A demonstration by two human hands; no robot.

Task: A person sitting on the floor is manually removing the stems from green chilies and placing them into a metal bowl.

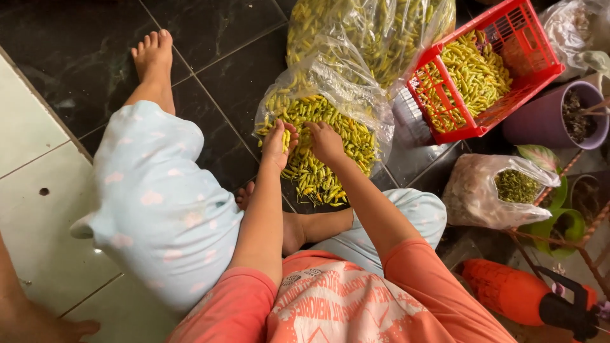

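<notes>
Behind the open clear bag stands a second, fuller bag of chillies, to its right a tilted red basket holding more, and beyond that a purple pot and a smaller bag of green stems; nothing lies between the hands and the bag. The small yellow-green chillies spill from the bag's mouth onto the dark floor in a loose, glossy heap. At that mouth the left hand has its fingers curled round a few chillies, and the right hand, just beside it, rests fingers bent on the heap, though whether it grips any I cannot tell.
</notes>
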